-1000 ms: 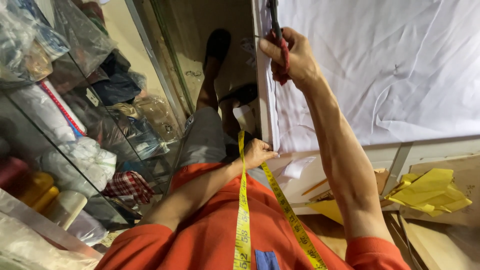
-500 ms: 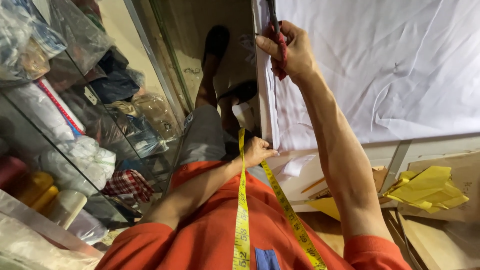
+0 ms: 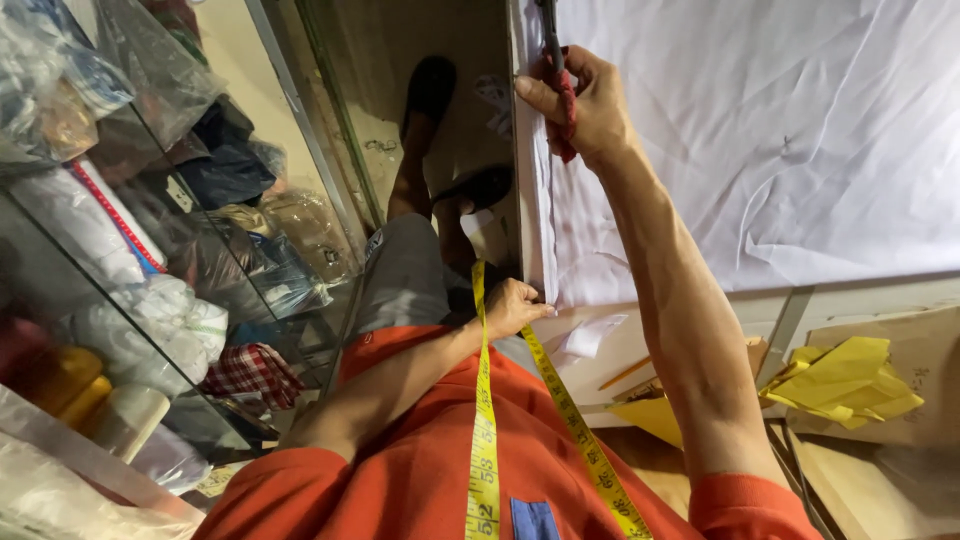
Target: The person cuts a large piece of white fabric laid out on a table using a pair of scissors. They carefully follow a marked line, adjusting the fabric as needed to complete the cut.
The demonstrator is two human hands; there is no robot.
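Orange short-sleeved shirt (image 3: 420, 470), blue chest patch (image 3: 533, 520), grey shorts (image 3: 405, 275), dark slippers (image 3: 430, 85)

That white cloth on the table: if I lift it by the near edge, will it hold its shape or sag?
The white cloth will probably sag: it shows soft creases and lies flat on the table. It looks thin, so likely light. The left hand pinches its near edge while the right hand works scissors along it, suggesting it shifts easily.
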